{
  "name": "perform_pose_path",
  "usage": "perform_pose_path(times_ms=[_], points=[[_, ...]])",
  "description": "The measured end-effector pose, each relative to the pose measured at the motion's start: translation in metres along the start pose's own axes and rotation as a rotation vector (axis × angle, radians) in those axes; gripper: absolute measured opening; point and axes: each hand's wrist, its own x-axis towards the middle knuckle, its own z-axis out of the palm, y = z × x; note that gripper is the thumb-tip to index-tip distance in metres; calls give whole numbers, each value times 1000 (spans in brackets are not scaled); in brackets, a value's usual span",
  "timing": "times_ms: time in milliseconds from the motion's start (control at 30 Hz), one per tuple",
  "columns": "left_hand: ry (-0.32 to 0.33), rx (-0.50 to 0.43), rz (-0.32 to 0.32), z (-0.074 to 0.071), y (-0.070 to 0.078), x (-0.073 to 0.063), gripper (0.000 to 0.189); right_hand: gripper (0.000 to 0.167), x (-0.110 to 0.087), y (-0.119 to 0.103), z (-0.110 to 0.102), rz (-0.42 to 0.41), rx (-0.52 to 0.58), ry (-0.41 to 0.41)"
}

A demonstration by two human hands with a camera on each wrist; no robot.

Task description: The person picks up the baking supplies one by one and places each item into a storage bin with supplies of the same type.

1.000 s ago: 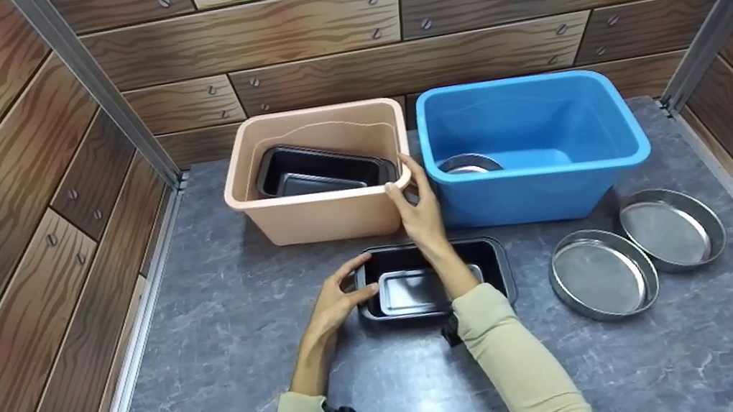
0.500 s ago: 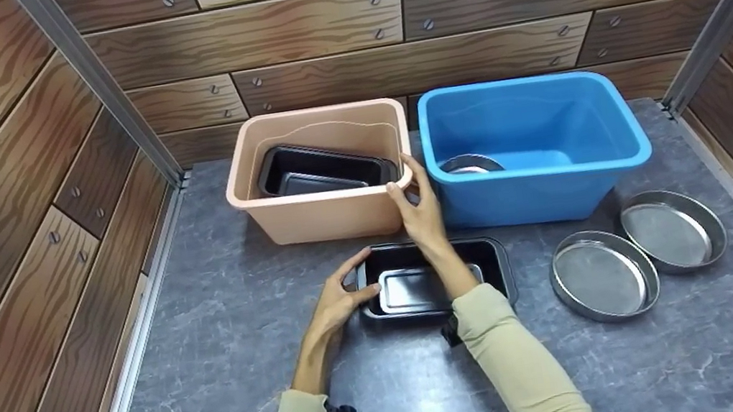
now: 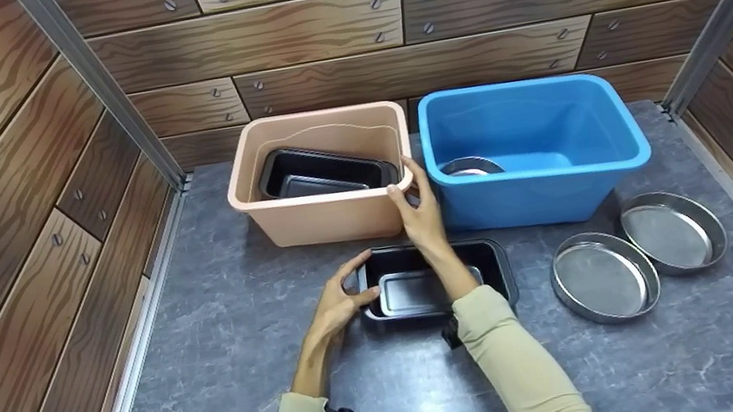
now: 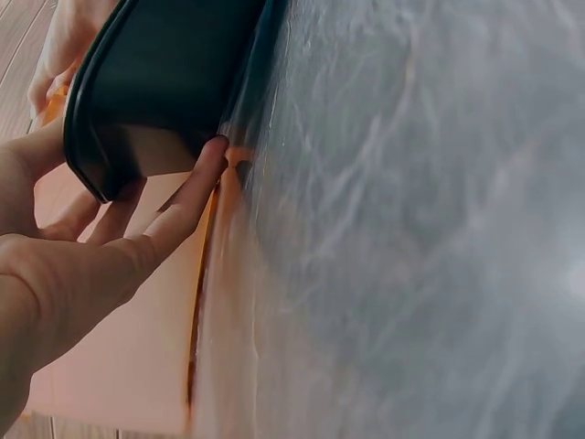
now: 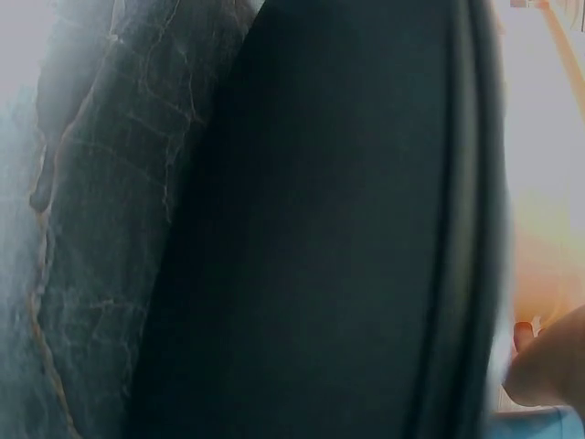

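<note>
A dark loaf pan (image 3: 416, 293) lies on the grey marbled table in front of two bins. My left hand (image 3: 334, 305) pinches its left end, thumb over the rim and fingers at the far corner. In the left wrist view the left hand's (image 4: 101, 247) fingers spread along the outside of the pan (image 4: 174, 73). My right hand (image 3: 422, 216) reaches across the pan and grips the near right corner of the peach plastic bin (image 3: 332, 220). Another dark loaf pan (image 3: 331, 164) lies tilted inside that bin. The loaf pan's side (image 5: 320, 229) fills most of the right wrist view.
Beside the peach bin stands a blue bin (image 3: 519, 203) with a round metal tin (image 3: 473, 165) inside. Two round cake pans (image 3: 604, 276) sit close together at the right. Wood-patterned walls (image 3: 310, 25) close in the back and both sides.
</note>
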Motion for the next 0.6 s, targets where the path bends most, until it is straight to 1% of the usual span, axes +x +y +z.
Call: perform_pose_path(times_ms=[133, 233, 400, 467, 600], points=[[8, 25, 19, -2, 1, -1, 72, 59, 0, 0, 0, 8, -18, 4], [9, 67, 51, -4, 4, -1, 72, 59, 1, 0, 0, 13, -13, 4], [0, 63, 54, -6, 5, -1, 72, 59, 1, -1, 1, 9, 8, 7], [8, 58, 51, -7, 6, -1, 72, 59, 0, -1, 1, 12, 10, 8], [38, 63, 75, -9, 7, -1, 71, 59, 0, -1, 1, 18, -6, 8]])
